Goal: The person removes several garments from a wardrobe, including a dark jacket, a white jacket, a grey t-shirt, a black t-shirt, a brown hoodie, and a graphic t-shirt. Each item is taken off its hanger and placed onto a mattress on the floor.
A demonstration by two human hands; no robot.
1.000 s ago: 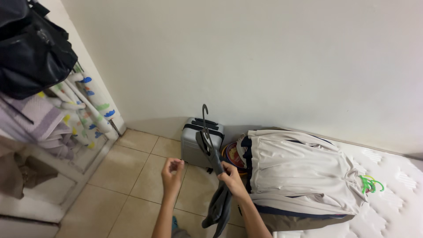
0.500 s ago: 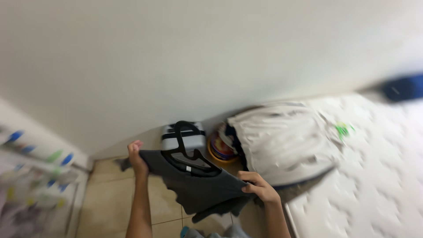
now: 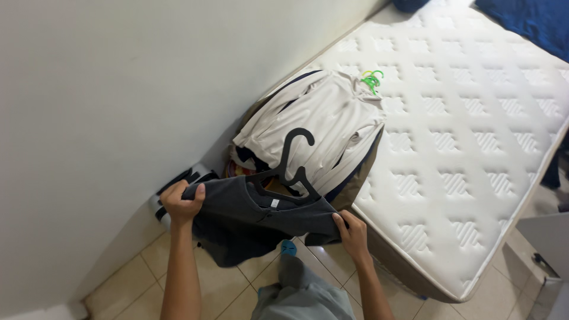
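Mid-step here: left hand (image 3: 181, 203) and right hand (image 3: 352, 230) each pinch a shoulder of the dark grey shirt (image 3: 252, 222) on its black hanger (image 3: 290, 169), held over the floor beside the bed (image 3: 474, 154); it probably needs laying flat on the cream jacket (image 3: 314, 127) next.

Both forearms are bare, with no sleeves, watch or rings showing on the hands: left hand (image 3: 181, 203), right hand (image 3: 353, 232). Lower down, grey trousers (image 3: 302, 294) and blue footwear (image 3: 288, 247).
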